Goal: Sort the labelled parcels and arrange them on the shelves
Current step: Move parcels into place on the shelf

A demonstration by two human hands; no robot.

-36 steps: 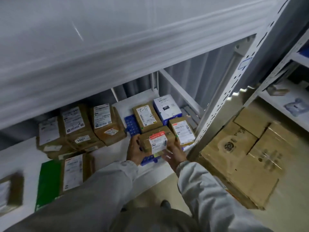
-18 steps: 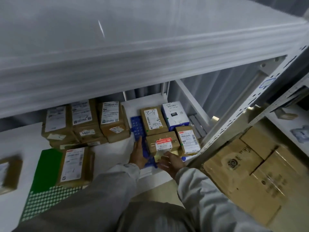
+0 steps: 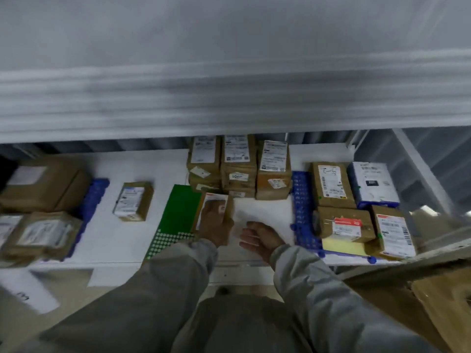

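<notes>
My left hand (image 3: 216, 222) lies on top of a brown labelled parcel (image 3: 221, 200) beside the green mat (image 3: 178, 212) on the low white shelf (image 3: 163, 169); whether its fingers curl round the parcel is blurred. My right hand (image 3: 260, 238) hovers just to its right over bare shelf, fingers loosely curled, holding nothing. The parcel with the red-and-white label (image 3: 344, 224) sits on the blue mat (image 3: 300, 200) at the right, among other parcels. A stack of brown parcels (image 3: 239, 166) stands behind my hands.
A small parcel (image 3: 132, 203) lies alone left of the green mat. Larger parcels (image 3: 40, 184) sit on a blue mat at far left. The upper shelf's edge (image 3: 229, 98) overhangs close above. A cardboard box (image 3: 438, 301) stands on the floor at right.
Both hands left the red-labelled parcel, which now rests on the blue mat, and moved left. My left hand came down on the parcel by the green mat. The view swung left.
</notes>
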